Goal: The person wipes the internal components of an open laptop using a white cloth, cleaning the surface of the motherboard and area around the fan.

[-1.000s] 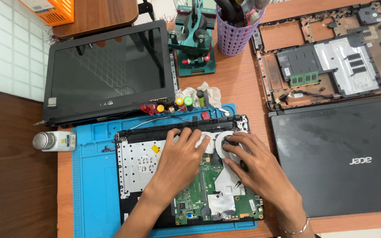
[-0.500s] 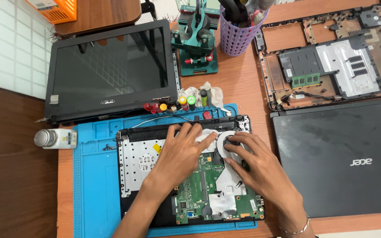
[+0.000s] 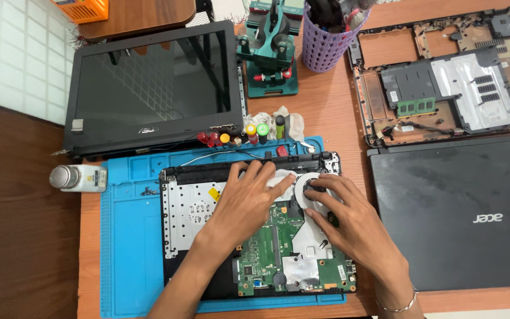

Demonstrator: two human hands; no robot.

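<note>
My left hand (image 3: 249, 201) lies flat and open on the opened laptop (image 3: 255, 236), fingers spread just at nine o'clock of the fan (image 3: 308, 192). My right hand (image 3: 349, 221) rests fingertips on the fan's hub, not gripping. The laptop sits on the blue mat (image 3: 131, 248). Screwdrivers (image 3: 237, 137) lie at twelve o'clock; a bottle (image 3: 78, 177) at nine.

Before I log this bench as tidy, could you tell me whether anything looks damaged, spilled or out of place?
Nothing looks spilled or broken. The opened laptop sits square on the blue mat, with the left hand and right hand on its fan area. The only untidy spot is a crumpled cloth among small bottles above the mat.
</note>
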